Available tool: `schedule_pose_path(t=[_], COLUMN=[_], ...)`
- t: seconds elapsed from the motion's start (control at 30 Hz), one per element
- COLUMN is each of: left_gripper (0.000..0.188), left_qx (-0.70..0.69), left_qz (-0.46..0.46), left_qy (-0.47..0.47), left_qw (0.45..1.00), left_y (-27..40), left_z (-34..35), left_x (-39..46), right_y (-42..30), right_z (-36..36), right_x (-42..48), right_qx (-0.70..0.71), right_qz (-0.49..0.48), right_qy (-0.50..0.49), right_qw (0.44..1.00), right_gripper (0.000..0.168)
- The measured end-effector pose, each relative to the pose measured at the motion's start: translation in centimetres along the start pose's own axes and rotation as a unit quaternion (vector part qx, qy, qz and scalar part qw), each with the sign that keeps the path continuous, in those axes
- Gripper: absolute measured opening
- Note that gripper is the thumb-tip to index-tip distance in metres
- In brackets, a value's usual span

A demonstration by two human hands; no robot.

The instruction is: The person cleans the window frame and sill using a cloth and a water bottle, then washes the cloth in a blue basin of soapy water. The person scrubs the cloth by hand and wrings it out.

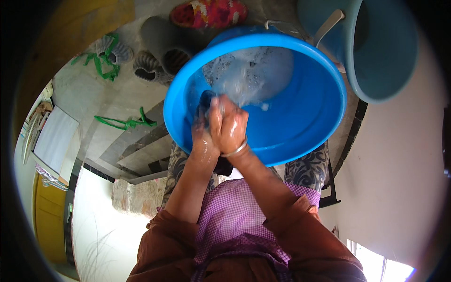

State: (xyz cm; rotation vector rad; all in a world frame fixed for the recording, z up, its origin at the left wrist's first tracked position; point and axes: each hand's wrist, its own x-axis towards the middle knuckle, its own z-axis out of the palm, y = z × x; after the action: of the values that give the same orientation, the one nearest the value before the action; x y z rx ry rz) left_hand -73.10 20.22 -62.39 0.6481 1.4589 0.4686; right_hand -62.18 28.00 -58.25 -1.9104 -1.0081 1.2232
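Observation:
Both hands meet over the left side of a blue plastic tub (299, 130), wet and shiny. My left hand (203, 139) is closed around a dark wet item (207, 96), which looks like footwear; its lower end shows beneath my wrists. Pressed against the same item, my right hand (229, 125) has curled fingers and wears a bangle (235, 149) at the wrist. Whether it also holds a small scrubber is hidden. Foamy grey water (260, 72) lies at the far side of the tilted tub.
A teal bucket (384, 67) stands at the right beyond the tub. Beyond the tub lies a red patterned clog (209, 14). Grey ribbed shoes (151, 70) and green laces (125, 122) are on the floor at the left. A pale wall (391, 151) rises at the right.

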Motion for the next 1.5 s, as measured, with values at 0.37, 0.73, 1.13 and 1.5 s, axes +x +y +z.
schedule_pose_path(t=[0.37, 0.73, 1.13, 1.5], left_gripper=[0.035, 0.069, 0.046, 0.046], left_qx=[-0.159, -0.117, 0.116, -0.266], left_qz=[-0.003, -0.047, -0.165, -0.189], left_qy=[0.183, 0.056, -0.398, -0.353], left_qw=[0.970, 0.990, 0.895, 0.877], left_y=[12.0, 10.5, 11.1, 12.4], left_z=[2.7, 2.9, 2.4, 3.8], left_x=[1.5, 1.4, -1.0, -2.6], right_y=[12.3, 1.8, -1.7, 1.5], right_z=[-1.6, -6.5, -16.3, -15.4], right_x=[1.9, -7.7, -3.1, -2.6], right_qx=[0.028, 0.110, 0.474, 0.585], right_qz=[0.203, 0.181, 0.335, 0.302], right_qy=[-0.043, -0.321, 0.085, 0.071], right_qw=[0.978, 0.923, 0.809, 0.749], right_gripper=[0.052, 0.032, 0.030, 0.046])
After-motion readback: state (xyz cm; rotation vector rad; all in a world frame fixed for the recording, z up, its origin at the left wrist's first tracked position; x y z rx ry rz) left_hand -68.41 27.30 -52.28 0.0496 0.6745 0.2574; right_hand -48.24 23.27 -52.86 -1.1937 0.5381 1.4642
